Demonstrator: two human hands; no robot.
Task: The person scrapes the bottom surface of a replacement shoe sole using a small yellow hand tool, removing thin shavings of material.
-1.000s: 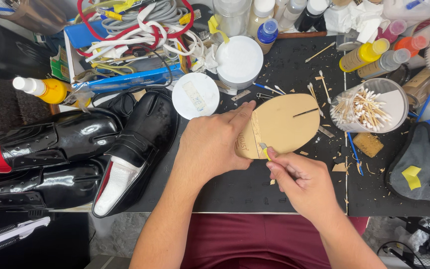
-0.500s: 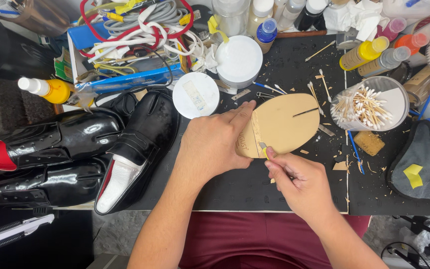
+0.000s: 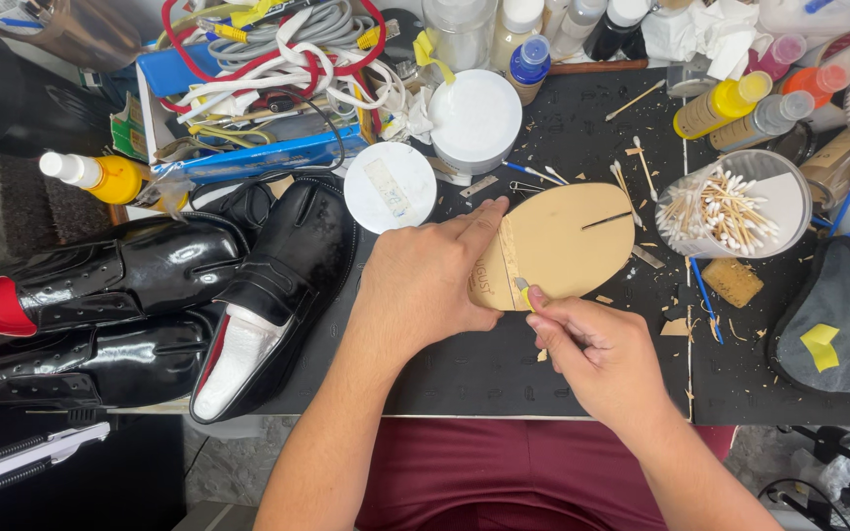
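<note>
Far out past my left hand [image 3: 425, 285], three glossy black shoes [image 3: 140, 305] lie side by side, two with red tips and the nearest showing its white lining. Between them and my wrist nothing has shifted over the last second. My left hand is pressed flat, fingers stretched forward and closed on nothing, its fingertips pinning the near edge of the tan sole piece [image 3: 568, 241] to the black cutting mat [image 3: 504, 364]. It sits just as it sat a second ago, so the sole has not slid or turned.

Just above my left fingertips stand a round white lid [image 3: 391, 187] and a bigger white jar [image 3: 474, 118], both where they were.

The sole piece lies between my two hands, flat on the mat, with a taped strip running across it beside my left index finger and a dark slit toward its far end.

My right hand [image 3: 602, 359] is clenched round a small yellow-handled knife [image 3: 523, 292], its tip touching the sole's lower edge at the strip. The only change I can make out is that this hand has crept slightly along that edge; the blade remains in the material. I judge the trim along this edge is underway, not finished.

Beyond my right hand, a clear cup of cotton swabs [image 3: 720, 202] stands among wood slivers.
</note>
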